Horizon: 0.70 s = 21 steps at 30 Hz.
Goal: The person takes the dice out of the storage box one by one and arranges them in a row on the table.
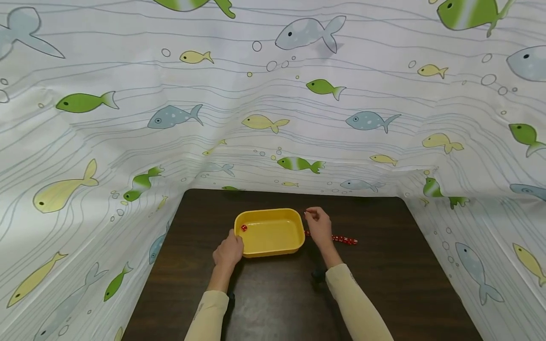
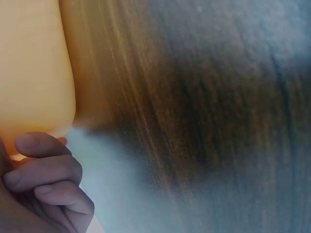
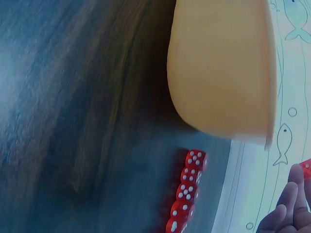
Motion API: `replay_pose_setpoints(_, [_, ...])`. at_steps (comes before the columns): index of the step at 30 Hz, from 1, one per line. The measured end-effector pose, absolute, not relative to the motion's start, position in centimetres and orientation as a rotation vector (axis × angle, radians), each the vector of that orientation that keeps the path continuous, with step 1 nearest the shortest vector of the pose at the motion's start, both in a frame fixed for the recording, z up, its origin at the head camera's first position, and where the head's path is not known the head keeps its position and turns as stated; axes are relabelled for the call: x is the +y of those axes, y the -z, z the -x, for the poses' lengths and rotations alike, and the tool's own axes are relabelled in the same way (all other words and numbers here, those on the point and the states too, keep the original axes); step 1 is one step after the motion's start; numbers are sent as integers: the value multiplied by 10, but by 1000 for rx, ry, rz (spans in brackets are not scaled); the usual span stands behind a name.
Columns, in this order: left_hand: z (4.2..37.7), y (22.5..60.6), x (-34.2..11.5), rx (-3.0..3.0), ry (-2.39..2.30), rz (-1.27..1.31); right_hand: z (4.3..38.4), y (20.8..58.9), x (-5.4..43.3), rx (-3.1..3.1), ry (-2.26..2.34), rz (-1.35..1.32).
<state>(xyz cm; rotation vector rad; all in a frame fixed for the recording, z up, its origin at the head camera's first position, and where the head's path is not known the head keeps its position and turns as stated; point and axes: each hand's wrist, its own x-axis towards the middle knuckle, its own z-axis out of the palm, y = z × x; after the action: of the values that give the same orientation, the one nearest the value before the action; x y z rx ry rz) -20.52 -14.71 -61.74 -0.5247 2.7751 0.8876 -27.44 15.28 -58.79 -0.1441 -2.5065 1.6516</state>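
A yellow plastic tray (image 1: 268, 237) rests on the dark table, with one red die (image 1: 244, 228) inside near its left end. My left hand (image 1: 229, 248) grips the tray's left end; in the left wrist view its fingers (image 2: 48, 170) are curled at the tray's wall. Just past the tray's right end, my right hand (image 1: 319, 225) is raised and pinches a red die (image 3: 306, 168), partly cut off in the right wrist view. Below that hand a row of red dice (image 1: 344, 240) with white pips runs along the table, its middle hidden by the hand and wrist.
The brown wood-grain table (image 1: 273, 293) is bordered at the back and both sides by a white curtain (image 1: 256, 85) printed with fish. In the right wrist view, the row of dice (image 3: 186, 191) starts close to the tray's end.
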Motion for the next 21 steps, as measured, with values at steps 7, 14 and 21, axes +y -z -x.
replay_pose_setpoints(7, [206, 614, -146, 2781, -868, 526, 274, 587, 165, -2472, -1659, 194])
replay_pose_setpoints(14, [208, 612, -146, 2785, -856, 527, 271, 586, 181, -2465, -1652, 271])
replay_pose_setpoints(21, [207, 611, -143, 2784, -855, 530, 267, 590, 198, -2440, -1658, 272])
